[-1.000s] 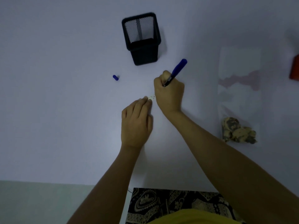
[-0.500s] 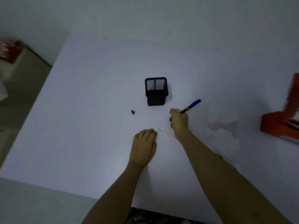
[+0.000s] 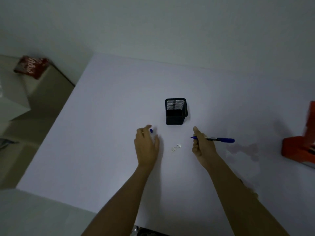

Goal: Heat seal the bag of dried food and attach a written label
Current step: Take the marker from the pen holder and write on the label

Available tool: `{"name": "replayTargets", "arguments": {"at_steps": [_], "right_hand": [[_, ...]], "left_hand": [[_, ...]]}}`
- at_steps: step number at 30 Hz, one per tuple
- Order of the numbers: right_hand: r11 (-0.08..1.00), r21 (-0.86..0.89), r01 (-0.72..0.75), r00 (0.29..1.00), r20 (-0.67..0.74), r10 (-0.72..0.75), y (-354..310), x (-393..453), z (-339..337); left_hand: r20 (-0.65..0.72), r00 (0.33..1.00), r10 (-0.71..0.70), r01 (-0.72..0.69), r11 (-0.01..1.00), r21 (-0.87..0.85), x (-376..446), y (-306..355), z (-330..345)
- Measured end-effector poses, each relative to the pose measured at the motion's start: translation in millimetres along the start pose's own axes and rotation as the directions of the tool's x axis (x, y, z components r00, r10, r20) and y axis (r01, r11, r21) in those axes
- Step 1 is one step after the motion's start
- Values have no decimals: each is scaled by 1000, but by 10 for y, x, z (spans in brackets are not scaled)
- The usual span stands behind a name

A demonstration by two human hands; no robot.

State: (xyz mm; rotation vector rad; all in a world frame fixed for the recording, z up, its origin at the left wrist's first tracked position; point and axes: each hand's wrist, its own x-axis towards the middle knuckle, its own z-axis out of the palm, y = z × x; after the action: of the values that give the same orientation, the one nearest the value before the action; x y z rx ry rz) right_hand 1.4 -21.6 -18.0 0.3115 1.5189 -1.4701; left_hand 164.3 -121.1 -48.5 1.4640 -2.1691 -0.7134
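Note:
A small white written label [image 3: 176, 147] lies flat on the white table [image 3: 105, 150], between my two hands. My right hand [image 3: 202, 145] is shut on a blue marker [image 3: 221, 139], held level with its uncapped tip pointing left. My left hand [image 3: 147, 147] is open, fingers apart, its fingertips right beside the small blue marker cap [image 3: 151, 130] on the table. The clear bag [image 3: 243, 150] lies flat to the right of my right hand; its dried food is hidden behind my right forearm.
A black mesh pen holder [image 3: 175, 111] stands just beyond the label. An orange heat sealer [image 3: 300, 145] sits at the right edge. The table's left edge drops off to the floor, where a red box [image 3: 31, 66] rests on a ledge.
My left hand left the label and moved left and forward to the marker cap. My right hand lifted the marker off the label and turned it level. The view pulled back.

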Motion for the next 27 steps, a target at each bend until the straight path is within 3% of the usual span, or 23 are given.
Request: {"name": "replayTargets", "arguments": {"at_steps": [3,7,9,11,13,16,20,27], "right_hand": [[995,75,-57,995,83,51,-94,-94,104],[994,80,-69,987,152,56,-236,-271,241],[998,57,-2,985,172,-7,-299,-365,312],[997,37,74,978,195,-80,-372,-467,396],[990,17,138,965,222,-138,-449,-582,498],[974,-31,224,936,285,-206,-545,-803,684],[957,-36,287,899,356,-256,-606,-1089,889],[938,-30,345,861,407,-303,-622,-1416,1025]], "left_hand": [[101,977,-188,197,976,-88,175,-62,-41],[188,970,-157,174,981,-80,380,-161,-55],[173,962,-210,241,953,-186,435,-100,-135],[192,931,-311,362,852,-378,479,78,-303],[284,893,-348,449,681,-578,492,283,-501],[367,885,-288,464,469,-751,420,522,-836],[405,893,-194,448,328,-832,322,721,-1239],[387,918,-88,392,352,-850,183,858,-1595]]}}
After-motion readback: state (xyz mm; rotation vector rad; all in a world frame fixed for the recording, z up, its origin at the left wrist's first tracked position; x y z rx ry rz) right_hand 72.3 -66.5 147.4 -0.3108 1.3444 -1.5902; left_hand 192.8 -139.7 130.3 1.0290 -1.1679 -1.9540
